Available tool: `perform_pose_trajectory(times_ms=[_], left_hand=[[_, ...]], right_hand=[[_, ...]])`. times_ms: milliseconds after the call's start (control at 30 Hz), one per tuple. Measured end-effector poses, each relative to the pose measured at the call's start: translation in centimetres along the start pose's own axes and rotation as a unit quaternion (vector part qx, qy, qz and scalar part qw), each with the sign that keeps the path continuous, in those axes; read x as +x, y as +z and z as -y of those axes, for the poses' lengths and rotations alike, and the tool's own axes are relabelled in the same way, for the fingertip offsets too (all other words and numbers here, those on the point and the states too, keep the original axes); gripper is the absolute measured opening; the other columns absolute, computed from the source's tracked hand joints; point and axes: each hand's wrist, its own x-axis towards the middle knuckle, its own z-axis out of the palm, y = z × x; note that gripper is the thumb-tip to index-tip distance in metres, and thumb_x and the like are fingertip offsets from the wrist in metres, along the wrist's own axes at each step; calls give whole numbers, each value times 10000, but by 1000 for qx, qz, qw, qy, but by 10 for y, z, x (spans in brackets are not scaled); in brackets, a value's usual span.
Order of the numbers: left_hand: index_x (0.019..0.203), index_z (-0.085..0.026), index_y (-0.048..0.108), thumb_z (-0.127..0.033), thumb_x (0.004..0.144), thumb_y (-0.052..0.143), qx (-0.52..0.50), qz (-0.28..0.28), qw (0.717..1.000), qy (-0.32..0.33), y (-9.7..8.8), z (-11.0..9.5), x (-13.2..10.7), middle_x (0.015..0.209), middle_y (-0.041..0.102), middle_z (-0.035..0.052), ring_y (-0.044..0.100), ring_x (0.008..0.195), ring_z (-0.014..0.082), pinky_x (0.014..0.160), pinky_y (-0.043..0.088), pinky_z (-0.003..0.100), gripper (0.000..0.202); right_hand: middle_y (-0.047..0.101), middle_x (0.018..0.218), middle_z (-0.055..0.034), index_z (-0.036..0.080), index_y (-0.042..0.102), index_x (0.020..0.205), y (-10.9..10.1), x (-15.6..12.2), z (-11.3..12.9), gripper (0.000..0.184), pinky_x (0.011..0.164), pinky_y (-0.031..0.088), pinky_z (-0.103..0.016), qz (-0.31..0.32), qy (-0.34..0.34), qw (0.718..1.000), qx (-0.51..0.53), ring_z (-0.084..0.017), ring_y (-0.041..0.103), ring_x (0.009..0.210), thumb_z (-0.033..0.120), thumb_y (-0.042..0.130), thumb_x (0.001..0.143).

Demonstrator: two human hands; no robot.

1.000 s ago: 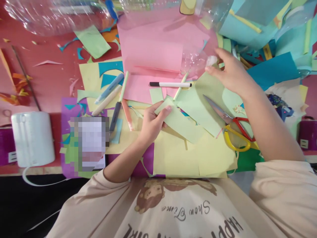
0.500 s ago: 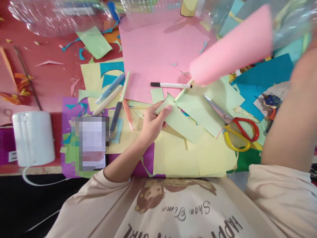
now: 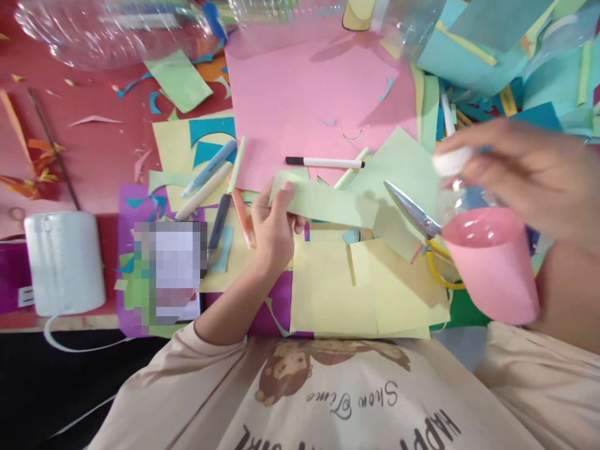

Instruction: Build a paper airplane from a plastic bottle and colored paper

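My left hand (image 3: 275, 228) pinches one end of a pale green paper strip (image 3: 335, 201) between thumb and fingers, over the middle of the table. At the right, my right hand (image 3: 520, 165) grips a clear plastic bottle (image 3: 490, 265) by its white cap. The bottle's lower part is pink, and it hangs tilted with its base towards me. Beneath it are scissors (image 3: 415, 209) with a yellow handle loop; the bottle hides the other loop. A white marker with a black cap (image 3: 323, 162) rests just beyond the strip.
A large pink sheet (image 3: 309, 87) and pale yellow sheets (image 3: 332, 294) cover much of the red table. Several pens, including a blue marker (image 3: 210, 165), lie left of centre. A phone (image 3: 173, 269) and white case (image 3: 64, 262) sit near the front edge. Clear bottles (image 3: 117, 31) line the back.
My right hand has come into view, swinging the bottle from slanting across the back right to hanging cap-up nearer me. My left hand has shifted left with the strip, which now lies flatter.
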Motion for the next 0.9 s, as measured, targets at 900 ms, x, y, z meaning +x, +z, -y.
perform_pose_trajectory(times_ms=[900], left_hand=[[1165, -219, 645, -372, 978, 418, 340, 164, 893, 245, -11, 9, -5, 765, 693, -5, 543, 561, 75, 536, 444, 183, 332]], right_hand=[[633, 834, -14, 190, 577, 821, 95, 16, -2, 125, 654, 393, -268, 195, 193, 860, 431, -145, 583, 763, 313, 561, 845]])
